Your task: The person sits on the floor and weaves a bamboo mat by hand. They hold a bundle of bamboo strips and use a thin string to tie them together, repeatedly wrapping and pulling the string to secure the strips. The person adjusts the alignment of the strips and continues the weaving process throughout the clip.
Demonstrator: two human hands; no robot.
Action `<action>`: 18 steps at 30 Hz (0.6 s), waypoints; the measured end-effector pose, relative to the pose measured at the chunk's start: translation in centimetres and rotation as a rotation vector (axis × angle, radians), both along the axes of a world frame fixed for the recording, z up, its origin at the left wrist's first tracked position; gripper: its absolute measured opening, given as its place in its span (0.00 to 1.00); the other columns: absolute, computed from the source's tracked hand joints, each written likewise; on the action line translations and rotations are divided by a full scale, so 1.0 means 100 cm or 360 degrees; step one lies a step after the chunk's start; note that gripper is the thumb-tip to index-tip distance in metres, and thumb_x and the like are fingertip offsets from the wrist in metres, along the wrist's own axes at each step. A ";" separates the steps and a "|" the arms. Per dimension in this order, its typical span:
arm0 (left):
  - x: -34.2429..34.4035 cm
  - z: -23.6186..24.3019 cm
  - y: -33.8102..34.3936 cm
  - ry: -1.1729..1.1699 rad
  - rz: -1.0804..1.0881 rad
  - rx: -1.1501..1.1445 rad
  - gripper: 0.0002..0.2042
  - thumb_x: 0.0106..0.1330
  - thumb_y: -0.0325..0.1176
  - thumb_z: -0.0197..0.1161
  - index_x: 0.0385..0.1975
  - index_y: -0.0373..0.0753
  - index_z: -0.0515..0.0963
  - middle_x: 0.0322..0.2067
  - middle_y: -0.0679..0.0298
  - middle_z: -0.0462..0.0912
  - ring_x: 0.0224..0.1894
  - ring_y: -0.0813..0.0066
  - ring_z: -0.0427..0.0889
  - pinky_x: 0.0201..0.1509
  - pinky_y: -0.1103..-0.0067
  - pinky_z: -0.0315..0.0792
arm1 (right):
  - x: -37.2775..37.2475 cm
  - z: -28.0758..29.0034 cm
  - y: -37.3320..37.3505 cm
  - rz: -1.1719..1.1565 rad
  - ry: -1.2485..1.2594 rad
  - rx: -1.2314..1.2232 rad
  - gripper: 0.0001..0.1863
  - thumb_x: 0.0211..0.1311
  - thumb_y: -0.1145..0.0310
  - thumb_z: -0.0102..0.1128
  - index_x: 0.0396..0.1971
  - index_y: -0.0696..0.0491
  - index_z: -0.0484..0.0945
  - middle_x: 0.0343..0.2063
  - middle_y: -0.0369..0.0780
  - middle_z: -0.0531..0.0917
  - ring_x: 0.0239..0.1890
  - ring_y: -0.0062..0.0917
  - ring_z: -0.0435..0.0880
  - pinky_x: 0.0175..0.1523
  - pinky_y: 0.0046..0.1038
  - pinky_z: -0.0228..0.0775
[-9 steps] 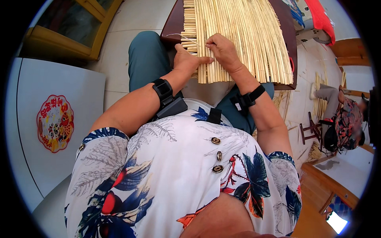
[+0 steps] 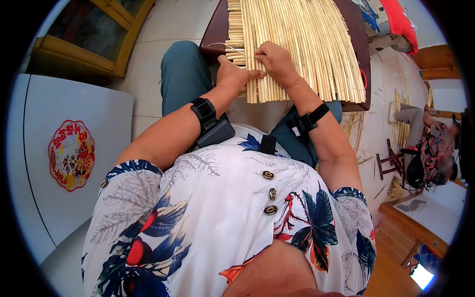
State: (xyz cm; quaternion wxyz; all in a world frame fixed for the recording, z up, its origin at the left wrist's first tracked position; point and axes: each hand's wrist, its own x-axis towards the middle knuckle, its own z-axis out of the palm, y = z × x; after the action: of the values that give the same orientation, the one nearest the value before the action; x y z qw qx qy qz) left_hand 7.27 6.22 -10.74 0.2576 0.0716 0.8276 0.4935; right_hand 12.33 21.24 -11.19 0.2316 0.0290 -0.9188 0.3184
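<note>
A mat of pale, dry reed stalks (image 2: pixel 307 49) lies side by side across a dark red-brown table (image 2: pixel 213 29). My left hand (image 2: pixel 231 74) grips the mat's near left part, its thumb stretched across the stalks and its other fingers mostly hidden. Just right of that thumb, my right hand (image 2: pixel 277 62) presses its thumb and forefinger together over the stalks. A thin white cord (image 2: pixel 225 45) runs from the table's left edge over the stalk ends toward my right fingertips. Whatever is in that pinch is too small to make out.
Under the table's near edge are my knees (image 2: pixel 180 74). A pale cabinet (image 2: pixel 94 109) with a colourful sticker stands at left. Across the floor at right sits another person (image 2: pixel 435 148), near a dark folding stool (image 2: pixel 391 161) and loose stalks (image 2: pixel 402 131).
My right fingertips have shifted very slightly left over the stalks. My left hand and the mat look the same.
</note>
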 end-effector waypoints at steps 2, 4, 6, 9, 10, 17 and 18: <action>0.000 -0.002 -0.001 0.0050 0.0005 0.0013 0.43 0.32 0.45 0.81 0.42 0.30 0.58 0.39 0.47 0.77 0.40 0.60 0.81 0.43 0.74 0.76 | -0.002 0.009 -0.006 0.0023 0.0077 0.0117 0.04 0.53 0.76 0.61 0.29 0.58 0.76 0.24 0.40 0.79 0.27 0.26 0.79 0.33 0.24 0.71; -0.001 -0.004 0.001 0.0096 0.0012 0.0032 0.43 0.32 0.45 0.81 0.42 0.30 0.58 0.39 0.47 0.77 0.40 0.59 0.81 0.43 0.74 0.76 | -0.008 0.029 -0.013 -0.0086 0.0462 -0.0209 0.02 0.56 0.77 0.60 0.29 0.58 0.76 0.25 0.38 0.80 0.26 0.20 0.78 0.32 0.20 0.71; -0.002 -0.006 0.002 0.0077 0.0018 -0.0058 0.43 0.32 0.44 0.81 0.42 0.29 0.58 0.39 0.46 0.77 0.41 0.58 0.81 0.44 0.74 0.75 | -0.010 0.068 -0.022 -0.0111 0.0430 -0.0411 0.02 0.60 0.76 0.57 0.31 0.58 0.75 0.28 0.35 0.81 0.28 0.16 0.78 0.35 0.17 0.72; -0.001 -0.006 0.002 0.0077 0.0028 0.0082 0.42 0.32 0.41 0.82 0.42 0.28 0.60 0.40 0.47 0.77 0.41 0.61 0.81 0.44 0.76 0.76 | -0.019 0.065 0.010 0.0050 0.0523 -0.0713 0.06 0.65 0.70 0.54 0.37 0.57 0.70 0.30 0.37 0.80 0.29 0.18 0.79 0.36 0.18 0.75; 0.000 -0.007 0.003 0.0058 0.0056 0.0154 0.41 0.32 0.40 0.82 0.42 0.27 0.61 0.41 0.48 0.77 0.41 0.63 0.81 0.44 0.76 0.76 | -0.014 0.068 0.012 0.0051 0.0515 -0.0700 0.06 0.65 0.70 0.54 0.37 0.57 0.70 0.30 0.37 0.80 0.29 0.18 0.79 0.36 0.18 0.75; -0.005 -0.012 0.002 0.0008 0.0034 0.0102 0.41 0.34 0.39 0.81 0.43 0.29 0.59 0.41 0.47 0.77 0.42 0.60 0.81 0.46 0.75 0.75 | 0.068 0.212 0.034 -0.0062 0.0617 -0.0714 0.06 0.67 0.68 0.50 0.30 0.54 0.71 0.22 0.37 0.79 0.15 0.11 0.67 0.18 0.13 0.56; -0.004 -0.016 0.002 0.0012 0.0011 0.0079 0.41 0.34 0.39 0.80 0.44 0.30 0.57 0.40 0.47 0.77 0.42 0.58 0.81 0.48 0.75 0.74 | 0.087 0.248 0.042 0.0017 0.0829 -0.0645 0.06 0.67 0.69 0.50 0.30 0.53 0.70 0.20 0.38 0.78 0.12 0.12 0.65 0.14 0.13 0.53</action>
State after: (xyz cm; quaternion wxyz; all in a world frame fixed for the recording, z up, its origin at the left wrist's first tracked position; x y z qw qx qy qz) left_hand 6.84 6.45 -12.31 0.2509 0.0770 0.8163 0.5146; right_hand 21.03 25.47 13.63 0.4582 0.0676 -0.7464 0.4779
